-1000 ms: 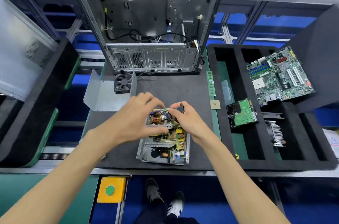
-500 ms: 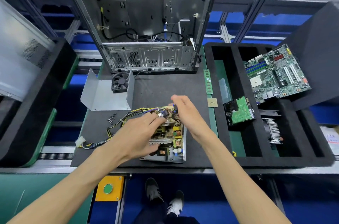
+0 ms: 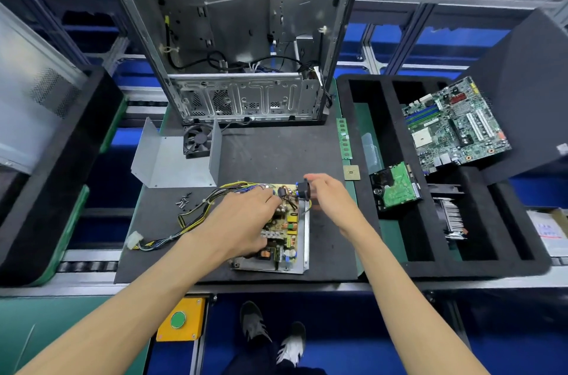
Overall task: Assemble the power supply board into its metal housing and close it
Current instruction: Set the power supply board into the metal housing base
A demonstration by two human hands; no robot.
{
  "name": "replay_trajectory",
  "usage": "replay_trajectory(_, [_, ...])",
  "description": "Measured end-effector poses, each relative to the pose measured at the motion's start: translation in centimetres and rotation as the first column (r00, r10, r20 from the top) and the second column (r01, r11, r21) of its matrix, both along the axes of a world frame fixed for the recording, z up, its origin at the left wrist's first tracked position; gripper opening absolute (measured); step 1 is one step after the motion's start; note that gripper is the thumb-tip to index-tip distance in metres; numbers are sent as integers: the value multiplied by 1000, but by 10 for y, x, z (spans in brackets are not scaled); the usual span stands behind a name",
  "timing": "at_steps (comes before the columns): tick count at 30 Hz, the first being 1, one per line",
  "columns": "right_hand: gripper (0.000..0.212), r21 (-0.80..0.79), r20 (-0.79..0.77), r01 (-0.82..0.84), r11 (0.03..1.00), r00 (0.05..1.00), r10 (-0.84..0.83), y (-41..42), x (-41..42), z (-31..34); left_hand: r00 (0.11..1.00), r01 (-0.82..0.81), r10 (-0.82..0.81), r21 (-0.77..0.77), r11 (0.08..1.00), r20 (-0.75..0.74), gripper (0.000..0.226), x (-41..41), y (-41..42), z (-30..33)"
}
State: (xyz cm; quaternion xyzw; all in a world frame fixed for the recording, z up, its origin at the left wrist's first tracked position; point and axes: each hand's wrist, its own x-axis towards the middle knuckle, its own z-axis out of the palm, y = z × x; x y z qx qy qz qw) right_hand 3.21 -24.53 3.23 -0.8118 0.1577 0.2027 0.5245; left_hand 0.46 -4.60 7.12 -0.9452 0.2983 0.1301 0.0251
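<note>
Power supply board (image 3: 281, 222) resting in the open bottom half of its metal housing (image 3: 302, 247), near the front edge of the desk (image 3: 276, 156), on a dark mat. The left hand (image 3: 242, 218) lies on the board with fingers curled over its near-left part; whether they pinch a component or only press cannot be told. The right hand (image 3: 330, 201) holds a black socket (image 3: 304, 190) at the board's far right corner, its grip closed round it with thumb and fingers. Risks, as judged: the socket's short wires may kink or catch under the board if it is pushed home at an angle; the board may shift off its seats if the left hand eases; the cable bundle (image 3: 190, 218), trailing toward the left edge, could be pinched once the bent cover (image 3: 172, 156) is fitted. Loose screws (image 3: 183, 202) lie just beside the cover and may roll off. Toward the far edge stands an open computer case (image 3: 239, 36), a fan (image 3: 198, 139) before it. A black foam tray (image 3: 393, 221) to the right carries a green mainboard (image 3: 455, 125), a drive (image 3: 395, 187) and a finned cooler (image 3: 451, 218); a chip (image 3: 352, 172) and a memory stick (image 3: 345, 138) lie near the right edge. Blue framing and conveyor rails surround the station.
</note>
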Motion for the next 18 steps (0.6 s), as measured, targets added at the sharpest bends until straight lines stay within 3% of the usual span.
replay_trajectory(7, [39, 42, -5, -26, 999, 1000, 26, -1, -7, -3, 1000, 19, -19, 32, 999, 2, 54, 6, -8, -9])
replay_trajectory(18, [23, -114, 109, -174, 978, 977, 186, 12, -4, -8, 995, 81, -78, -39, 996, 57, 59, 2, 1, -26])
